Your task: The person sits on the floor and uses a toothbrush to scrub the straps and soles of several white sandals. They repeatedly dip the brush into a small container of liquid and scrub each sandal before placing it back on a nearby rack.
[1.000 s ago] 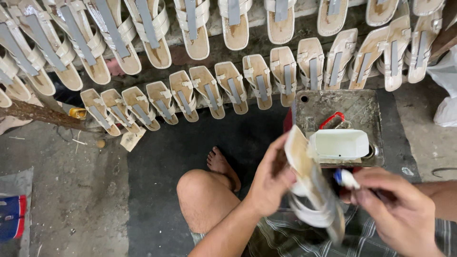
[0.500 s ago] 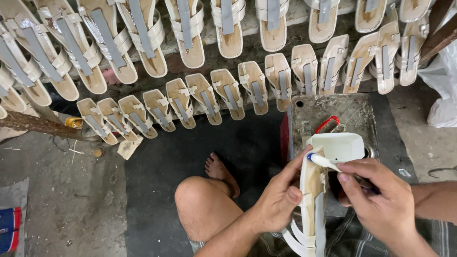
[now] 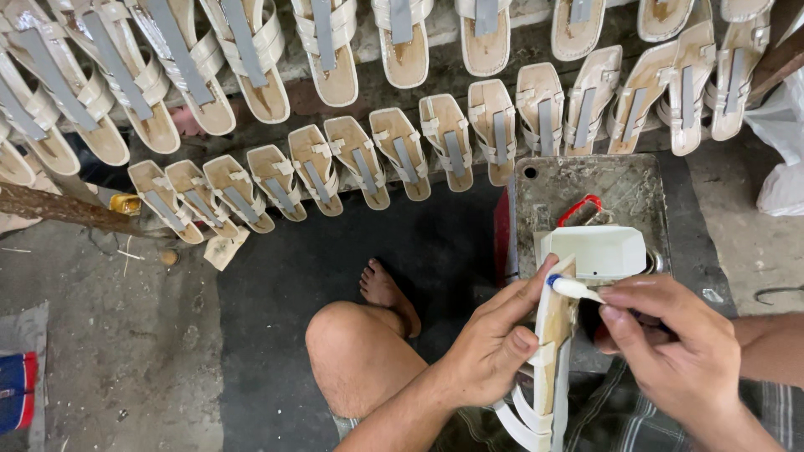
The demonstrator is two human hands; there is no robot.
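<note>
1. The left hand [image 3: 494,351] is clasped around a cream strapped sandal with a tan insole [image 3: 551,351], held on edge; the thumb lies across the near side and the forefinger reaches up along the sole's upper edge.
2. The right hand [image 3: 670,351] has its fingers pressed together, pinching a small white brush with a blue tip [image 3: 574,288] that points left.
3. The brush's blue tip touches the top end of the sandal, just beside the left forefinger.
4. The sandal's white straps hang below the left hand's grasp, over checked cloth [image 3: 620,414].
5. Just beyond both hands sits a white rectangular plastic tub [image 3: 599,249] on a worn, stained grey metal block [image 3: 586,188]; a red loop handle [image 3: 579,206] shows behind the tub.
6. Left of the hands are the person's bare knee [image 3: 356,351] and bare foot [image 3: 387,295] on a dark floor mat [image 3: 301,276].
7. Well beyond the hands, rows of unfinished cream sandals with grey centre strips [image 3: 368,163] lie side by side on the ground.
8. Far right, a white plastic bag [image 3: 783,151].
</note>
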